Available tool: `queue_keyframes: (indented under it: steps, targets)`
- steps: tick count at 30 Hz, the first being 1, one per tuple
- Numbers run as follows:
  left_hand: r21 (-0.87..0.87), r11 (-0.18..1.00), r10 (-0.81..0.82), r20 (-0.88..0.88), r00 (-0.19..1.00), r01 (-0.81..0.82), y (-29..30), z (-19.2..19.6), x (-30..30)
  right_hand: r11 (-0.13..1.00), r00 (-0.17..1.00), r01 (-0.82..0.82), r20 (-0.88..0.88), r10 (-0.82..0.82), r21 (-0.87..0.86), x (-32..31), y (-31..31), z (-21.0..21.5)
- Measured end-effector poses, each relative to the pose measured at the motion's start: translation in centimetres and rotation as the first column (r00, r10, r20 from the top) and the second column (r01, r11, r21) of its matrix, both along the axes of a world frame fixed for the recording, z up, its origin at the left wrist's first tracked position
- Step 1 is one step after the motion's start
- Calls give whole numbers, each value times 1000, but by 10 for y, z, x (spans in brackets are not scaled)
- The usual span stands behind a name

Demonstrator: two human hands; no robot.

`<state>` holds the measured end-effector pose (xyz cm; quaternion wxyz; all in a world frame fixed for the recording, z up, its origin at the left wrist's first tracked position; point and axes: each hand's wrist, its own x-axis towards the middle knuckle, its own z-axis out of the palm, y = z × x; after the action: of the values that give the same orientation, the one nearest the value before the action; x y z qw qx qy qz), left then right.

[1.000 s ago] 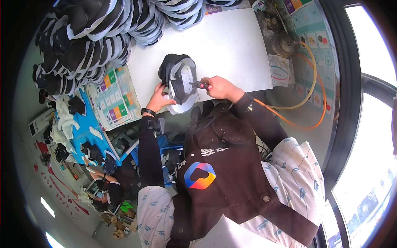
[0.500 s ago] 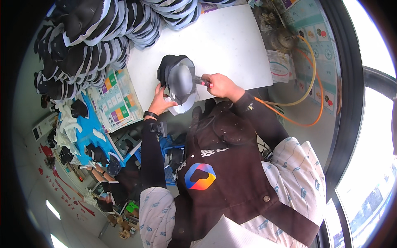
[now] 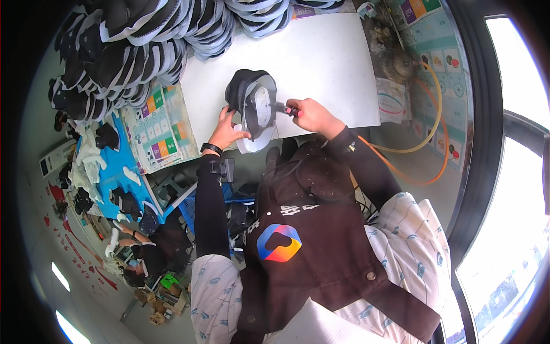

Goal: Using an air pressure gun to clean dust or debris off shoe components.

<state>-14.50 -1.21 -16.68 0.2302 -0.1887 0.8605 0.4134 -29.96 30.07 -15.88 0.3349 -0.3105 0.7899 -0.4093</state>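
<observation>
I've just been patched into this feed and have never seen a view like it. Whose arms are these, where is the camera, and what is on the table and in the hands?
There is no machine here: a person works with two bare hands. The camera sits on their head and looks down, so the round picture bends straight edges, and the forearms and brown apron fill the lower part.

The left hand steadies a black and grey cap at the near edge of a white table. The right hand holds a small pink-handled tool against the cap; I cannot tell what kind. Stacks of similar caps lie along the far and left side. An orange hose curves on the right.
</observation>
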Motion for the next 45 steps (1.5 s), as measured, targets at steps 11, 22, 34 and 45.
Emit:
queue_keyframes:
  steps: [11, 22, 34, 45]
  targets:
    - [-31, 999, 11, 54, 998, -9, 6, 8, -14, 988, 989, 139, -58, -135, 65, 2, 8, -3]
    - [-103, 995, -13, 19, 1000, 15, 6, -1, -12, 983, 985, 166, -54, -162, 82, 6, 7, 8]
    - [-20, 1000, 21, 60, 998, -20, 7, 6, -11, 1000, 994, 6, 107, -5, -4, 19, 5, 13]
    - [-14, 999, 31, 41, 999, -30, 6, 4, -12, 998, 999, 37, -5, -37, 57, 6, 9, 2]
